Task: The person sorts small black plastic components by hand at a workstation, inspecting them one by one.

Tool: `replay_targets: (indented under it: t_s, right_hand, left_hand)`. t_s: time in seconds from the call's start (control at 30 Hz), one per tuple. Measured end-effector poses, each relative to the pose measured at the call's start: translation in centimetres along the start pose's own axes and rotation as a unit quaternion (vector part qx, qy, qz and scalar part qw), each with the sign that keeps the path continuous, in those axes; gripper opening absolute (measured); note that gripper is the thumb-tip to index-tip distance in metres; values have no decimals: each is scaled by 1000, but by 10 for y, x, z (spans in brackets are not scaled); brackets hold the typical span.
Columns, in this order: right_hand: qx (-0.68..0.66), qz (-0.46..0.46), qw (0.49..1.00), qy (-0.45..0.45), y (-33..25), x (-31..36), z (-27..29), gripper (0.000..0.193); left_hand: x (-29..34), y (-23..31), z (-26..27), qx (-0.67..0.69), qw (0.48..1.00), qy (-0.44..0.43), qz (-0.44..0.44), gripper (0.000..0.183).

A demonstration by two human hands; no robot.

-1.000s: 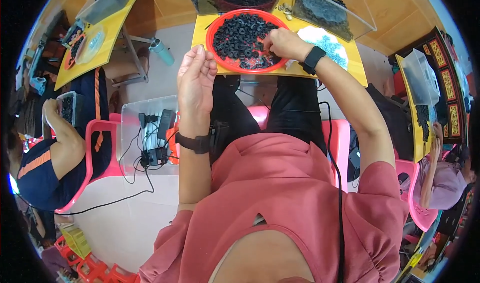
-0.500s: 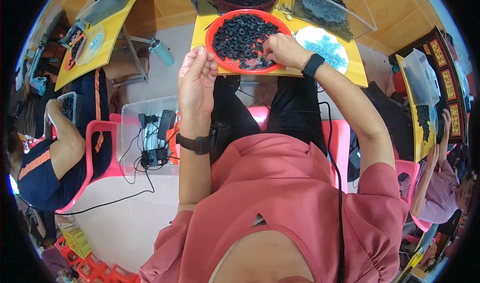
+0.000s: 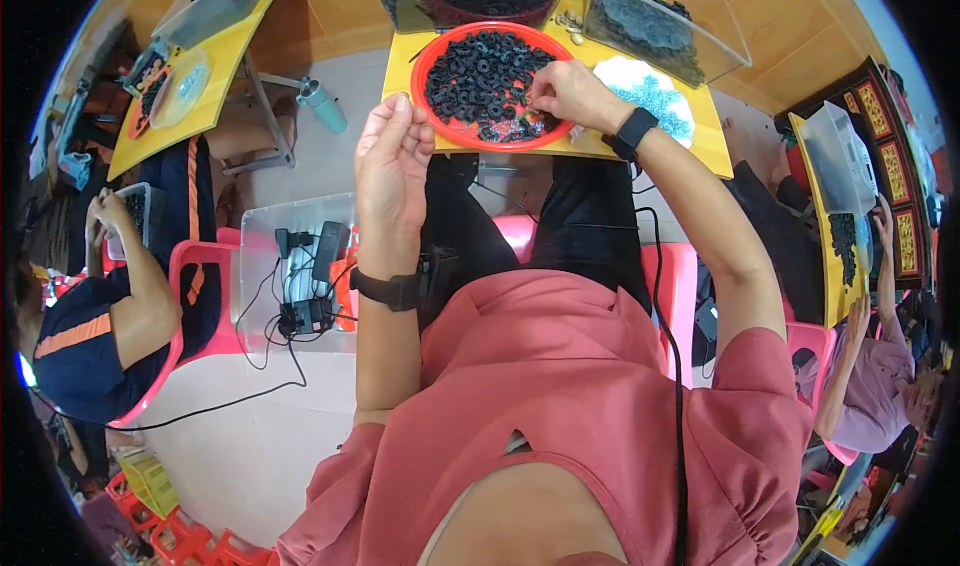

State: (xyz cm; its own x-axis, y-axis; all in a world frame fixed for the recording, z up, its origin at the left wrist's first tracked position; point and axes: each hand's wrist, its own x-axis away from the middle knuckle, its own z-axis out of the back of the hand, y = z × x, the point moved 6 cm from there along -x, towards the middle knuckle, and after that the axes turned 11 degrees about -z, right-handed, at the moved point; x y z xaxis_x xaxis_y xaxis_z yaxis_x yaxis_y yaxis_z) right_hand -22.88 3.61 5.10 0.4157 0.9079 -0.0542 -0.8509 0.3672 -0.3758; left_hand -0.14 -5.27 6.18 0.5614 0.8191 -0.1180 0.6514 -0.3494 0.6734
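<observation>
A round red tray (image 3: 418, 54) on the yellow table holds many small black ring-shaped parts (image 3: 480, 71). Over the tray's right side is my right hand (image 3: 575, 96), its fingers pinched together low among the parts; whatever they hold is too small to make out. My left hand (image 3: 393, 161) is raised palm up at the tray's left front edge, thumb pressed to the forefinger, and I cannot see what sits in that pinch. Right of the tray lies a white plate (image 3: 610, 69) with small blue pieces (image 3: 655, 96) heaped on it.
Clear plastic bins (image 3: 655, 41) of black parts stand along the table's back. Left of my chair, an open plastic box (image 3: 262, 228) holds chargers and cables. A black cable (image 3: 682, 406) runs down my front. Co-workers sit at tables (image 3: 190, 106) on both sides.
My right hand has shifted slightly right and up over the tray, still pinched. My left hand stays nearly in place. The co-worker at left has raised their hands above their bin.
</observation>
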Motion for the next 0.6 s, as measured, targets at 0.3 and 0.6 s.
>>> replay_targets:
  t_s: [0.3,0.6]
  right_hand:
    - [43,5,998,-37,-6,-2,-16,14]
    - [-134,-50,989,45,9,-8,11,10]
  left_hand:
    - [-1,0,-1,7,1000,0,-1,14]
    - [-1,-2,1,12,1000,9,2,14]
